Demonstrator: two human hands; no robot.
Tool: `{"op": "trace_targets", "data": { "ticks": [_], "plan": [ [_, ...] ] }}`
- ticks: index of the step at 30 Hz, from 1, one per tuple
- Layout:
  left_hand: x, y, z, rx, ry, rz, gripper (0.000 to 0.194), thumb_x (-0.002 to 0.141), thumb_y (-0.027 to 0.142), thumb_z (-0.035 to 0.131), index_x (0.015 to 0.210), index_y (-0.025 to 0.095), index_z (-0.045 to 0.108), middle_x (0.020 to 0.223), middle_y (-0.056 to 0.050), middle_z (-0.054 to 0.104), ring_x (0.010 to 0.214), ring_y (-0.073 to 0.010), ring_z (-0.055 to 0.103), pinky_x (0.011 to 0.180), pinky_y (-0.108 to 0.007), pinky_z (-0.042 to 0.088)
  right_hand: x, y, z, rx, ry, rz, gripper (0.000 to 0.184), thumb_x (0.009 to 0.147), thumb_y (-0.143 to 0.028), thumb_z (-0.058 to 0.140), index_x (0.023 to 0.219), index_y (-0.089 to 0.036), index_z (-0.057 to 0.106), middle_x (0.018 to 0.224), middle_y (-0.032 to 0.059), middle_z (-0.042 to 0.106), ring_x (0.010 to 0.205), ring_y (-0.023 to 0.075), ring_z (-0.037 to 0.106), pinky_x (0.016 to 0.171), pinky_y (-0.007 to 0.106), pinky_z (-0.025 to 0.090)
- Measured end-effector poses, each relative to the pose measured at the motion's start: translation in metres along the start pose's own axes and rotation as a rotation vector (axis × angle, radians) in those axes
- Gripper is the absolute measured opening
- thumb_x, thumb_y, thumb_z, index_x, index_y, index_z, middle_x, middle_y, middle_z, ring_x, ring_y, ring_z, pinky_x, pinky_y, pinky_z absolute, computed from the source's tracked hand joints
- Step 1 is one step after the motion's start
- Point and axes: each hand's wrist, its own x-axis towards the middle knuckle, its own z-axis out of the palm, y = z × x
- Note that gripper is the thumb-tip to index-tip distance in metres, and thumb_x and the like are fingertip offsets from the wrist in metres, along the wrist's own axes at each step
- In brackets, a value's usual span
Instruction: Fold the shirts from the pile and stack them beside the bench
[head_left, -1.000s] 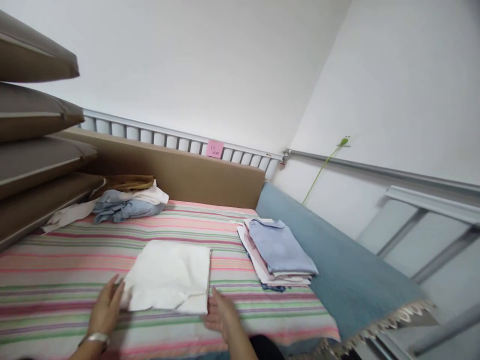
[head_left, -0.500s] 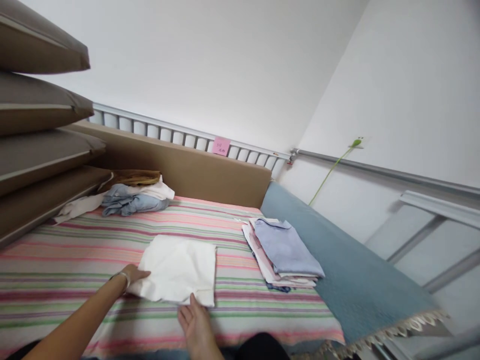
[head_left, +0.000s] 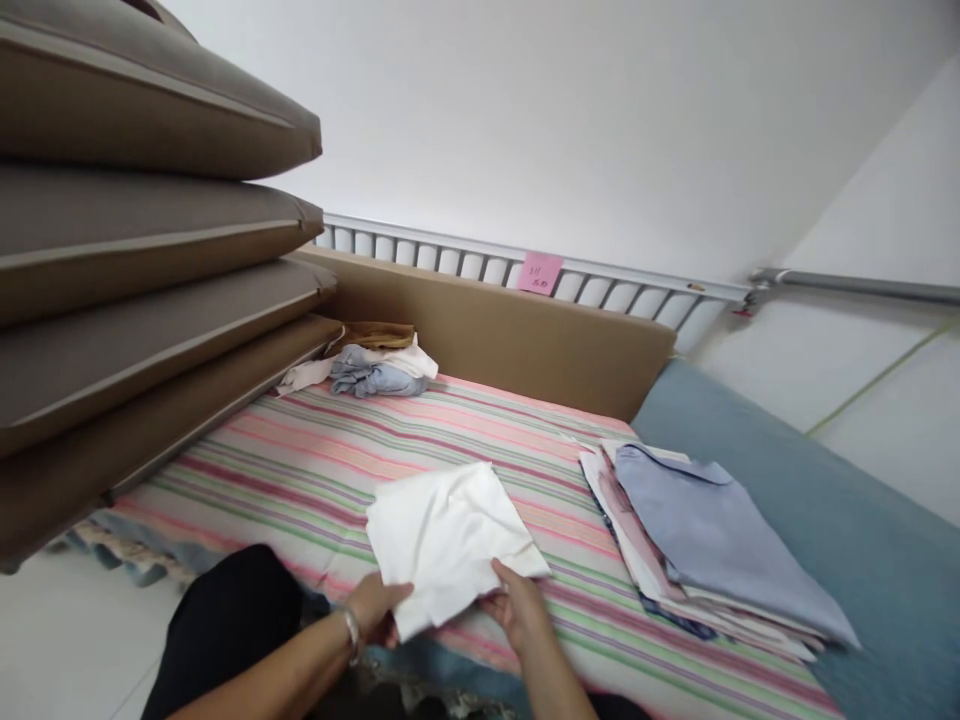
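A folded white garment [head_left: 454, 540] lies on the striped cloth [head_left: 300, 450] in front of me. My left hand [head_left: 375, 607] grips its near left corner, thumb on top and fingers underneath. On the near right edge, my right hand [head_left: 514, 605] holds the fabric the same way, its fingers partly hidden below. To the right sits a stack of folded clothes [head_left: 720, 550] with a light blue piece on top. Crumpled blue and white clothes [head_left: 379, 370] lie at the far left, beside a folded brown piece [head_left: 379, 335].
Several grey-brown cushions [head_left: 150, 215] are piled at the left. A brown padded board [head_left: 480, 310] and a white radiator [head_left: 450, 262] with a pink note [head_left: 539, 273] line the back. Blue fabric [head_left: 885, 520] extends along the right side. My dark-clothed knee [head_left: 232, 620] is at the lower left.
My view has swung left. Both hands now grip the white garment's near edge, which is turned and drawn nearer to me; before, my right hand was more open against it.
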Motion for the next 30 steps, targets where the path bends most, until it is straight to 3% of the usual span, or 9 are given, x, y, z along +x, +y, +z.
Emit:
{"op": "trace_targets", "data": {
  "ticks": [3,6,12,16,20,22,24,26,30],
  "plan": [
    [-0.020,-0.015,0.041,-0.350,-0.199,-0.152,0.028,0.078,0.040,0.055,0.076,0.012,0.055,0.040,0.000,0.051,0.036,-0.0112,0.049,0.035,-0.019,0.039,0.000,-0.021,-0.031,-0.045,0.008,-0.017,0.059,0.055,-0.029,0.074,0.109,-0.018,0.051,0.076,0.0041,0.069,0.070,0.0217,0.065,0.064,0.034,0.051],
    [-0.031,-0.016,0.069,-0.452,-0.276,-0.214,0.028,0.081,0.039,0.052,0.077,0.011,0.055,0.042,0.000,0.052,0.034,-0.0103,0.048,0.031,-0.016,0.036,-0.013,-0.021,-0.048,-0.033,-0.044,0.004,0.061,0.061,-0.044,0.069,0.112,-0.017,0.051,0.090,0.0081,0.069,0.081,0.0221,0.065,0.072,0.034,0.050],
    [-0.043,-0.013,0.096,-0.415,-0.422,-0.360,0.045,0.090,0.036,0.035,0.066,0.007,0.059,0.050,-0.005,0.056,0.030,-0.0091,0.048,0.029,-0.017,0.037,-0.072,0.036,-0.037,-0.084,-0.276,0.095,0.068,0.065,-0.067,0.054,0.108,-0.015,0.059,0.097,0.0117,0.068,0.091,0.0266,0.063,0.070,0.036,0.051],
    [-0.053,-0.010,0.098,-0.220,-0.589,-0.322,0.057,0.085,0.052,0.038,0.051,0.010,0.057,0.044,-0.005,0.052,0.028,-0.0086,0.044,0.027,-0.017,0.033,-0.089,0.060,-0.023,-0.108,-0.219,0.163,0.063,0.057,-0.066,0.061,0.090,-0.012,0.065,0.081,0.0139,0.069,0.082,0.0304,0.064,0.064,0.038,0.052],
    [-0.055,0.024,0.061,0.161,-0.919,-0.123,0.036,0.070,0.048,0.061,0.056,0.015,0.061,0.044,-0.001,0.054,0.031,-0.0105,0.045,0.029,-0.021,0.035,-0.082,0.051,-0.024,-0.033,-0.098,0.016,0.054,0.048,-0.048,0.076,0.088,-0.014,0.063,0.087,0.0100,0.070,0.086,0.0285,0.064,0.068,0.035,0.053],
    [-0.041,0.053,0.033,0.300,-0.779,0.028,0.025,0.071,0.039,0.061,0.064,0.015,0.064,0.052,-0.002,0.060,0.040,-0.0130,0.053,0.038,-0.024,0.043,-0.077,0.046,-0.028,-0.026,-0.044,-0.016,0.059,0.043,-0.040,0.080,0.094,-0.017,0.060,0.084,0.0061,0.070,0.080,0.0262,0.065,0.063,0.034,0.053],
    [-0.016,0.082,0.008,0.410,-0.274,0.242,0.019,0.075,0.031,0.055,0.076,0.014,0.064,0.068,-0.005,0.067,0.055,-0.0148,0.061,0.050,-0.025,0.048,-0.073,0.047,-0.033,-0.025,0.011,0.013,0.063,0.039,-0.036,0.082,0.095,-0.020,0.057,0.077,0.0022,0.069,0.069,0.0233,0.065,0.056,0.033,0.052],
    [0.014,0.102,-0.008,0.460,-0.013,0.307,0.023,0.076,0.025,0.052,0.093,0.013,0.062,0.091,-0.009,0.068,0.080,-0.0182,0.064,0.067,-0.027,0.049,-0.067,0.053,-0.037,-0.026,0.061,0.047,0.060,0.036,-0.036,0.083,0.088,-0.020,0.056,0.068,-0.0001,0.068,0.060,0.0209,0.063,0.050,0.032,0.052],
    [0.063,0.113,-0.007,0.534,0.142,0.263,0.032,0.070,0.024,0.058,0.098,0.010,0.061,0.106,-0.015,0.064,0.100,-0.0258,0.058,0.081,-0.031,0.044,-0.051,0.070,-0.046,-0.105,0.040,0.011,0.051,0.036,-0.047,0.081,0.072,-0.020,0.056,0.051,-0.0011,0.062,0.045,0.0188,0.058,0.042,0.031,0.049]
  ]
}}
